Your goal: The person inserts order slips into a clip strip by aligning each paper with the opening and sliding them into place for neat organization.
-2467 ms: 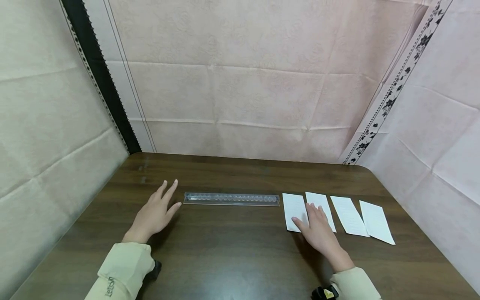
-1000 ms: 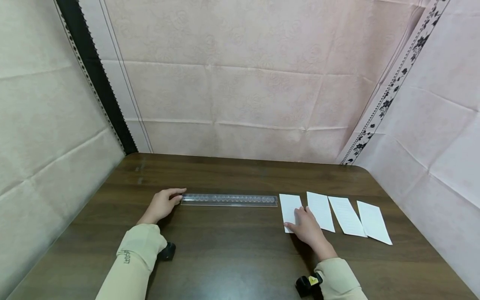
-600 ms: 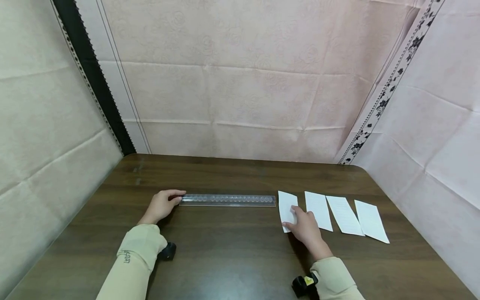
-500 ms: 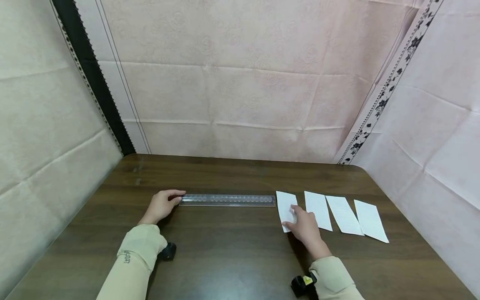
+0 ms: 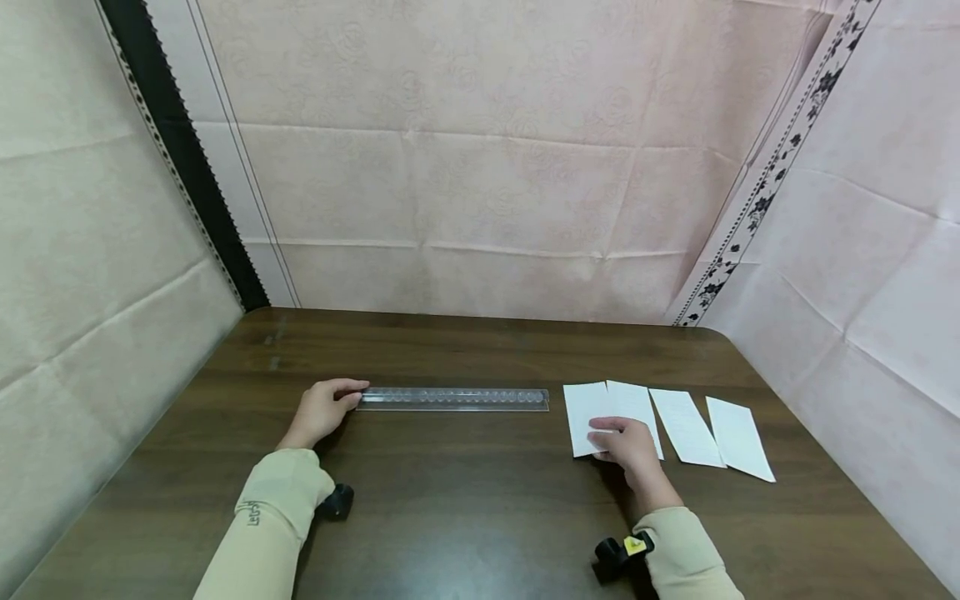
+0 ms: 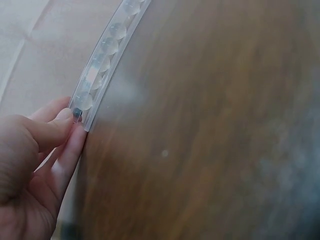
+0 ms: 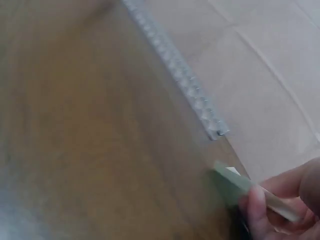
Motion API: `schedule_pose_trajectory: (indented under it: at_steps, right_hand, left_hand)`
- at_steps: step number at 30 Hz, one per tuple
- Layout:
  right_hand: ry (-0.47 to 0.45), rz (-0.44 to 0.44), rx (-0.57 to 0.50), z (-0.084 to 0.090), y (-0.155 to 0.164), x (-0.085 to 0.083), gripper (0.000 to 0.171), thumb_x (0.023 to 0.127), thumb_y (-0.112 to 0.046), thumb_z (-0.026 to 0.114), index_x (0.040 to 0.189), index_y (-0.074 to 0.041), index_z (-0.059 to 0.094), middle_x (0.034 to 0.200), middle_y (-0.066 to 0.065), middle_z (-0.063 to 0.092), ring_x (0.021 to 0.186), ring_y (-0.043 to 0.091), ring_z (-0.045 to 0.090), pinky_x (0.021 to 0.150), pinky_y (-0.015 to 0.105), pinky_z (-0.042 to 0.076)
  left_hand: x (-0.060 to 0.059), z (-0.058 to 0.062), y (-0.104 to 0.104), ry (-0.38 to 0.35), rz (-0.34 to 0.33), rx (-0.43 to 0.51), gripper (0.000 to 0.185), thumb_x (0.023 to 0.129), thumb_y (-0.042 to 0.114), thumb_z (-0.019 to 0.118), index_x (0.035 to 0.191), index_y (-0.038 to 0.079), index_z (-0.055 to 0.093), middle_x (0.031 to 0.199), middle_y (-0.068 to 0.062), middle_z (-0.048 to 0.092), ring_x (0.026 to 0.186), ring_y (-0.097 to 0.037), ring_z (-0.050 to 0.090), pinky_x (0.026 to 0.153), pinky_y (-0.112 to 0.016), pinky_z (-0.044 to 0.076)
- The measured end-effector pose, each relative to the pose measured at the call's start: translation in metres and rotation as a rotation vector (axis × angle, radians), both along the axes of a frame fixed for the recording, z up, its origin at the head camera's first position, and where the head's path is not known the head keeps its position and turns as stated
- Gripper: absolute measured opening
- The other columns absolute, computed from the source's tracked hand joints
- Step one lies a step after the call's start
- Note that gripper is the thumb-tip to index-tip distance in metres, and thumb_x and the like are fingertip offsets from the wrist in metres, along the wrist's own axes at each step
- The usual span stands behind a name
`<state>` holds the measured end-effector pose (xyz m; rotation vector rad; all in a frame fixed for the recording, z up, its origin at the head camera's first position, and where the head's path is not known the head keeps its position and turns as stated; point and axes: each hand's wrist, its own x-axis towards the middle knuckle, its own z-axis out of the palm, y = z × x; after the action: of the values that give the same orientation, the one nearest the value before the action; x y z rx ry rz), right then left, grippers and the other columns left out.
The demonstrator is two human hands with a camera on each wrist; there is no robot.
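A long clear plastic channel (image 5: 453,399) lies across the table, with a row of clear round balls (image 6: 110,46) along it. My left hand (image 5: 318,410) pinches its left end between thumb and fingers; a dark spot shows inside there in the left wrist view. To the channel's right, my right hand (image 5: 630,444) pinches a white paper card (image 5: 585,407) at its lower right part. That card is seen nearly edge-on and tilted off the table in the right wrist view, apart from the channel's end. It partly overlaps a second white card (image 5: 632,400) behind it.
Two more white cards, one (image 5: 687,427) touching or slightly overlapping the other (image 5: 740,439), lie farther right on the brown wooden table (image 5: 450,500). Pale cloth (image 5: 450,167) hangs behind the table and along both sides. Each wrist carries a black device (image 5: 337,502).
My left hand, open beside the channel earlier, has come to grip its left end. My right hand has taken hold of the leftmost card, raised it and shifted it rightward from the channel's end.
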<state>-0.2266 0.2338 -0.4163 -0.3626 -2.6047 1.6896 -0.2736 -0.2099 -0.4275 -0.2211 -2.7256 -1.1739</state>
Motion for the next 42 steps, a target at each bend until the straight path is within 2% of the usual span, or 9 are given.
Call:
schedule_pose_trajectory:
  at_steps: [2,5,9,13,16,25,42]
  right_hand:
    - [-0.024,-0.006,-0.130,0.001,0.003,0.001,0.030,0.086,0.008,0.057,0.115,0.014,0.057,0.118,0.032,0.052,0.083,0.022,0.062,0.068,0.033,0.055]
    - [-0.042,-0.026,-0.249,0.002,0.005,0.001,0.035,0.087,0.012,0.053,0.122,0.014,0.052,0.127,0.033,0.044,0.080,0.015,0.061,0.068,0.032,0.055]
    - [-0.059,-0.058,-0.370,0.003,0.005,0.001,0.042,0.086,0.015,0.050,0.128,0.012,0.047,0.136,0.029,0.032,0.077,0.012,0.061,0.072,0.033,0.054]
    - [-0.059,-0.055,-0.444,0.003,0.000,0.001,0.046,0.087,0.016,0.049,0.132,0.011,0.043,0.146,0.026,0.019,0.076,0.011,0.061,0.074,0.032,0.054]
    - [-0.056,-0.053,-0.465,0.002,-0.004,0.001,0.046,0.087,0.015,0.050,0.132,0.009,0.043,0.151,0.022,0.011,0.076,0.011,0.061,0.074,0.031,0.054]
    - [-0.045,-0.061,-0.515,0.000,-0.018,0.004,0.049,0.087,0.013,0.054,0.134,0.008,0.043,0.152,0.020,0.004,0.077,0.012,0.063,0.074,0.030,0.054]
    - [-0.025,-0.063,-0.562,0.003,-0.038,-0.001,0.047,0.087,0.014,0.051,0.133,0.007,0.045,0.151,0.021,0.016,0.075,0.012,0.064,0.071,0.030,0.054]
  left_hand:
    - [-0.001,0.000,0.000,0.002,0.002,0.008,0.024,0.092,0.007,0.059,0.115,0.003,0.066,0.117,-0.020,0.060,0.112,-0.038,0.051,0.092,-0.052,0.040]
    - [-0.001,-0.001,-0.001,0.004,0.001,0.010,0.024,0.092,0.007,0.059,0.114,0.002,0.066,0.117,-0.020,0.061,0.112,-0.038,0.051,0.092,-0.052,0.041]
    - [-0.001,-0.002,-0.001,0.001,-0.001,0.009,0.024,0.092,0.007,0.059,0.114,0.002,0.066,0.117,-0.019,0.061,0.112,-0.038,0.051,0.092,-0.051,0.041]
    - [0.000,-0.002,-0.002,-0.008,0.006,0.010,0.024,0.091,0.007,0.059,0.114,0.002,0.067,0.117,-0.020,0.061,0.113,-0.038,0.051,0.092,-0.051,0.040]
    - [0.001,-0.001,-0.002,-0.023,0.011,0.016,0.024,0.092,0.007,0.059,0.114,0.003,0.066,0.118,-0.020,0.060,0.113,-0.038,0.050,0.092,-0.051,0.040]
    - [0.002,0.000,0.001,-0.061,0.017,0.037,0.025,0.092,0.007,0.059,0.115,0.003,0.066,0.118,-0.020,0.060,0.114,-0.038,0.050,0.093,-0.051,0.040]
    - [0.000,0.002,-0.001,-0.086,0.032,0.053,0.026,0.092,0.008,0.059,0.116,0.003,0.065,0.121,-0.020,0.058,0.115,-0.038,0.049,0.095,-0.051,0.038]
